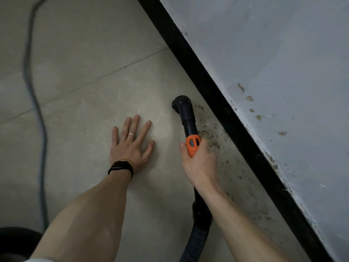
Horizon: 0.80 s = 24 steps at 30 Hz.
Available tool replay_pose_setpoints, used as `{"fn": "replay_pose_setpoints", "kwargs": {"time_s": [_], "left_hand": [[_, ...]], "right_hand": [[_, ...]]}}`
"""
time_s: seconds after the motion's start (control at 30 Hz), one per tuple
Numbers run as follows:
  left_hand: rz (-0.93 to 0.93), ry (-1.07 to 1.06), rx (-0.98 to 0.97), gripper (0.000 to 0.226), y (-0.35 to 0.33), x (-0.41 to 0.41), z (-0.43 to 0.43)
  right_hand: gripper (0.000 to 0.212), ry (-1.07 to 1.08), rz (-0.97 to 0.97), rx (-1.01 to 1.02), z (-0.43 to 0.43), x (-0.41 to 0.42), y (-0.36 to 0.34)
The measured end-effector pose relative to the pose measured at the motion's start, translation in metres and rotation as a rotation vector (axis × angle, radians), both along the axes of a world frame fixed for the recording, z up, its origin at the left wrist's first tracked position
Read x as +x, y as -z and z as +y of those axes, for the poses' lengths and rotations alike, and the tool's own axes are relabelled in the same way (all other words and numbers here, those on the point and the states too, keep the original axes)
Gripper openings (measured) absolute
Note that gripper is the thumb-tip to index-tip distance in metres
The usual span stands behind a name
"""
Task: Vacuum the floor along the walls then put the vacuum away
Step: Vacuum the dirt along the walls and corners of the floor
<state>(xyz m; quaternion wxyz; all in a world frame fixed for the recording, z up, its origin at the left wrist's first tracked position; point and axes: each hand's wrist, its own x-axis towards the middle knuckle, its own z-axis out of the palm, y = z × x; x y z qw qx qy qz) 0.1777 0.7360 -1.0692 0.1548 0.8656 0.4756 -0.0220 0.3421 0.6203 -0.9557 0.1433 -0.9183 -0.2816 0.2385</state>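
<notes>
The right hand [198,161] is wrapped round the orange collar [193,144] of the vacuum wand [189,127], thumb lying up its left side. The black nozzle [182,105] sits on the floor [85,91] at about twelve o'clock from that hand, near the black baseboard [217,103] but not touching it. The left hand [132,142] lies flat on the tile at nine o'clock from the wand, fingers spread, holding nothing — a prop for the body's weight, by the look of it. Dark crumbs of debris [213,142] are scattered from one to five o'clock of the right hand, in the strip between wand and baseboard, so the nozzle looks to stand just left of most of the dirt. To do this pass well, swing the nozzle toward three o'clock until it rides against the baseboard, then draw it slowly toward six o'clock along the wall [283,72] — minding the ribbed hose [196,242] under the forearm. What seems the canister [17,239] sits at seven o'clock of the view.
</notes>
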Motion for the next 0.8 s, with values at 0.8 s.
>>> {"fn": "replay_pose_setpoints", "kwargs": {"time_s": [0.8], "left_hand": [[-0.012,-0.011,0.015,0.066,-0.003,0.001,0.0]], "right_hand": [[0.035,0.192,0.008,0.094,-0.037,0.025,0.013]]}}
